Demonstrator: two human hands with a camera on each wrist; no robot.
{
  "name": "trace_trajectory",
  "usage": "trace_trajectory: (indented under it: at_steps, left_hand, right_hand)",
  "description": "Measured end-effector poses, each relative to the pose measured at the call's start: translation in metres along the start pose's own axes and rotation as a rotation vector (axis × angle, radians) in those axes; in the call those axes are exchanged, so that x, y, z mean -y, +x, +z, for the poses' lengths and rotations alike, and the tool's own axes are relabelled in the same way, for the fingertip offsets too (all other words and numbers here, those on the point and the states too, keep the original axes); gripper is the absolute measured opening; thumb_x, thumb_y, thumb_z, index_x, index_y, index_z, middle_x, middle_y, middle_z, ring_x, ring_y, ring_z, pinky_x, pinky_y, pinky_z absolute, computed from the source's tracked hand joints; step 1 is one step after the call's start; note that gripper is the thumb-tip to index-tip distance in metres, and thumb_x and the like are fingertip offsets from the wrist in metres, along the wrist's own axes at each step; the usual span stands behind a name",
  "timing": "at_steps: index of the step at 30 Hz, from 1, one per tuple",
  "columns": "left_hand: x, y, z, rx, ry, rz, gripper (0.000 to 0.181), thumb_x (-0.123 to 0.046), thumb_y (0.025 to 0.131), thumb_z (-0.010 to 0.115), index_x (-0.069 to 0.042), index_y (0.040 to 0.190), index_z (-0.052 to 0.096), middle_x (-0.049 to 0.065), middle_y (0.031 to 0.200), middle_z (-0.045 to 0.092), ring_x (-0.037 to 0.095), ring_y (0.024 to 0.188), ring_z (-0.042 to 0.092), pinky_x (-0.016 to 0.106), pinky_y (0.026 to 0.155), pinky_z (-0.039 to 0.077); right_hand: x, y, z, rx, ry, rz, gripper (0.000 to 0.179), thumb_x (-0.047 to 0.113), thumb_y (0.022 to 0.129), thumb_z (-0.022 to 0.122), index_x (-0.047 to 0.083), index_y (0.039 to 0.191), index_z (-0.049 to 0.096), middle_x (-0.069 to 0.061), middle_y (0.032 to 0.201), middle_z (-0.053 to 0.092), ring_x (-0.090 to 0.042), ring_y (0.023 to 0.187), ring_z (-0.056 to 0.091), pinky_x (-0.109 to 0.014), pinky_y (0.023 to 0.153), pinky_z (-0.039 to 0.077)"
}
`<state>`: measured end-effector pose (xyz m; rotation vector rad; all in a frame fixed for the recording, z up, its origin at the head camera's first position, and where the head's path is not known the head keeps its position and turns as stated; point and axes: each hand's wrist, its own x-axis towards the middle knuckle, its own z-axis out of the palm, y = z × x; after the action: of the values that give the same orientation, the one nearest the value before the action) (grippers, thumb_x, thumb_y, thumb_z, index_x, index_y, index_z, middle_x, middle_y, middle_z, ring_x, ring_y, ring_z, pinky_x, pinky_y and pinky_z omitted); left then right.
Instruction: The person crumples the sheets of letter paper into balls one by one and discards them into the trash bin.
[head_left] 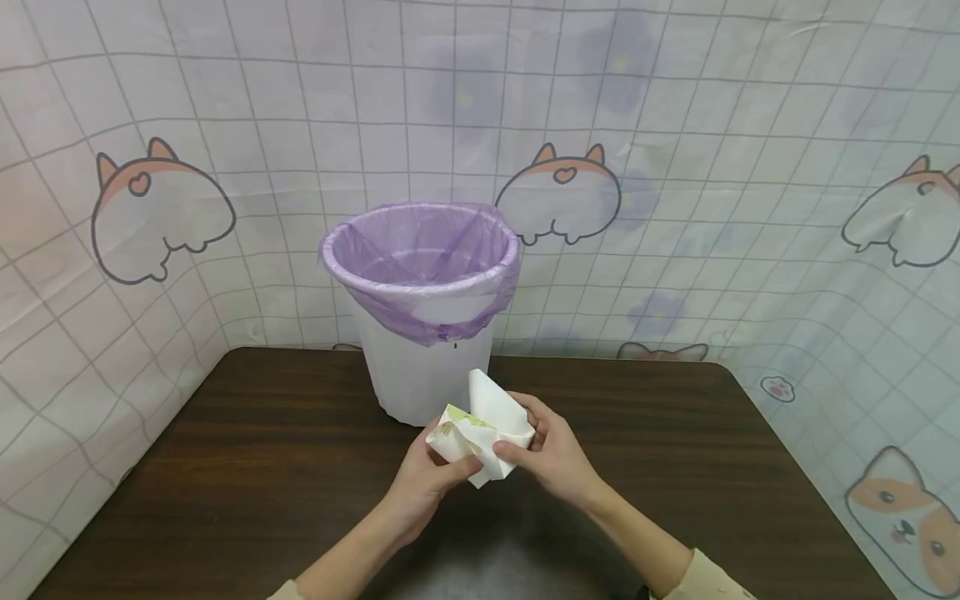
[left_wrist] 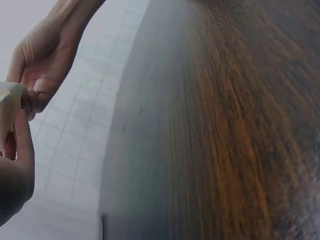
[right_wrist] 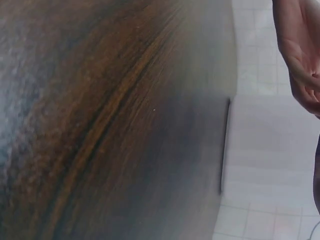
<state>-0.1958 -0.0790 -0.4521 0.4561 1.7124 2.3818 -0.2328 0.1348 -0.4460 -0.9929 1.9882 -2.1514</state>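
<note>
Both hands hold a folded piece of white paper (head_left: 504, 408) with a green printed patch, in front of the bin and above the table. My left hand (head_left: 422, 483) grips its left side, thumb laid across the near face. On the other side, my right hand (head_left: 557, 454) pinches the right edge between thumb and fingers. One flap of the paper stands up toward the bin. In the left wrist view only a pale end of the paper (left_wrist: 11, 100) shows, between the two hands. The right wrist view shows parts of the hands at its right border.
Behind the hands a white bin (head_left: 427, 375) stands on the dark wooden table (head_left: 262, 467). A purple bag (head_left: 420, 312) lines it, folded over the rim. Gridded cloth (head_left: 360, 100) with cartoon corgis surrounds the table at the back and sides.
</note>
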Motion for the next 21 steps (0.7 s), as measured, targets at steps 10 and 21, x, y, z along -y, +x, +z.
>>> trace_trajectory:
  at_steps: [10, 21]
  left_hand:
    - [0.001, 0.002, 0.006, -0.083, 0.067, 0.081, 0.058, -0.003, 0.086, 0.082, 0.001, 0.133, 0.050, 0.011, 0.117, 0.063, 0.025, 0.105, 0.062, 0.035, 0.087, 0.054]
    - [-0.002, 0.003, 0.011, -0.124, 0.076, 0.037, 0.073, -0.005, 0.087, 0.082, -0.013, 0.150, 0.046, 0.013, 0.122, 0.061, 0.026, 0.106, 0.061, 0.033, 0.085, 0.055]
  right_hand:
    - [-0.001, -0.002, -0.001, 0.013, -0.130, -0.081, 0.035, -0.005, 0.093, 0.071, -0.005, 0.127, 0.062, -0.017, 0.110, 0.060, -0.020, 0.087, 0.067, -0.032, 0.070, 0.060]
    - [0.000, -0.006, 0.010, 0.017, -0.259, -0.147, 0.027, -0.006, 0.097, 0.065, 0.001, 0.123, 0.071, -0.019, 0.142, 0.037, -0.018, 0.080, 0.062, -0.030, 0.066, 0.058]
